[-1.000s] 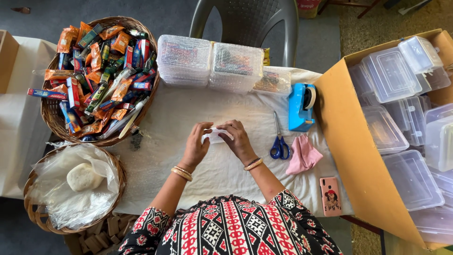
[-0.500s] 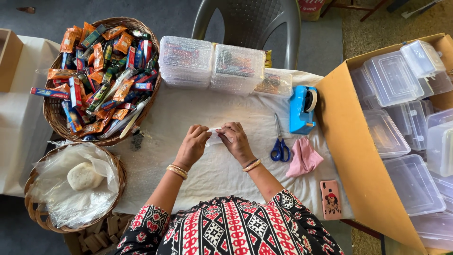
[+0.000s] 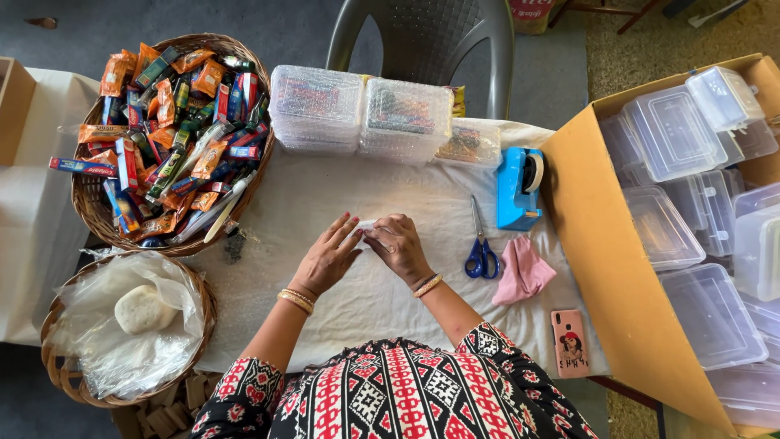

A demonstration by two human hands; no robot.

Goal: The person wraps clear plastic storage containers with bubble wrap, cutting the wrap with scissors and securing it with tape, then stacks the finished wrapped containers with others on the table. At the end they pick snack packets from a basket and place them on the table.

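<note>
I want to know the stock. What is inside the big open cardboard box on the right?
The big open cardboard box holds clear plastic lidded containers, stacked and overlapping; they look empty. What lies beneath them, and the box bottom, is covered. Part of the box runs out of view.

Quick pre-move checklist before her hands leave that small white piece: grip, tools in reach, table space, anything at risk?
1. Both hands on the piece: left hand and right hand meet at the small white piece: ok.
2. How firmly the piece is pinched: cannot tell, fingers hide most of it.
3. Scissors within reach of the right hand, blades closed: ok.
4. Blue tape dispenser upright beside the scissors: ok.
5. Phone near the table's front edge: not ok, could get knocked.
</note>
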